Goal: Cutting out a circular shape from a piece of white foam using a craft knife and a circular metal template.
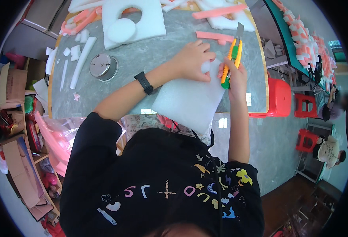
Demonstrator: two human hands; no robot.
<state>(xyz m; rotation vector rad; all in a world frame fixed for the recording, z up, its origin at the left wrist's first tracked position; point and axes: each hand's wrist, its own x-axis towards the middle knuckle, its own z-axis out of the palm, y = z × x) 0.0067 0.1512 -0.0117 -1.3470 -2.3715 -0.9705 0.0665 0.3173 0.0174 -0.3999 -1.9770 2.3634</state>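
My left hand (193, 62), with a black watch on its wrist, is closed on the far end of a white foam sheet (191, 100). A bit of white foam shows between the thumb and curled fingers. The sheet slants over the table's near edge toward my body. Close beside it, my right hand (237, 77) is wrapped round a yellow and green utility knife (232, 57). Its blade is out and points up and away from me, apart from the foam.
On the grey table (138, 55) are a round metal tin (103, 67), a holed foam block (152, 23), a foam disc (120, 31), white strips (82, 63) and pink foam strips (217, 36). A red stool (277, 96) stands right; cardboard boxes (24, 173) fill shelves left. People sit far right.
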